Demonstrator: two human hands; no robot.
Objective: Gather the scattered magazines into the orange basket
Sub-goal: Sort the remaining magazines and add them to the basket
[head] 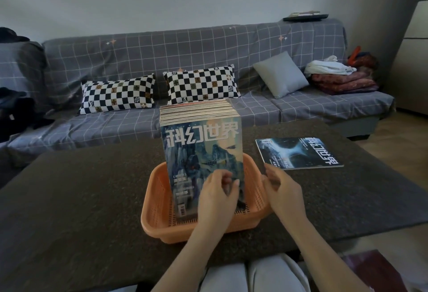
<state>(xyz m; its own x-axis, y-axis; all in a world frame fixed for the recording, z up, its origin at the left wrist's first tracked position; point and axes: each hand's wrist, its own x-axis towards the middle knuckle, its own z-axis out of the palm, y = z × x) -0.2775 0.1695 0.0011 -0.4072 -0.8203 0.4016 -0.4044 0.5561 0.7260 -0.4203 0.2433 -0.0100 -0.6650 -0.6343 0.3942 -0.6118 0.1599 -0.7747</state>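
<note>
The orange basket [157, 210] sits on the dark table in front of me. A thick row of magazines [199, 108] stands upright in it, with a blue-covered magazine [201, 150] at the front facing me. My left hand [217, 196] rests on the lower right of that front cover, thumb and fingers closed on its right edge. My right hand [282, 189] hovers over the basket's right rim, fingers loosely bent and holding nothing. One more magazine [298, 152], dark with a white swirl, lies flat on the table to the right of the basket.
The table [81, 199] has a dark rough cover, and its near edge is at my knees. Behind it a grey checked sofa [162, 50] holds two chequered pillows, a grey cushion [280, 76] and folded blankets [342, 81]. A reddish flat object [375, 271] lies at lower right.
</note>
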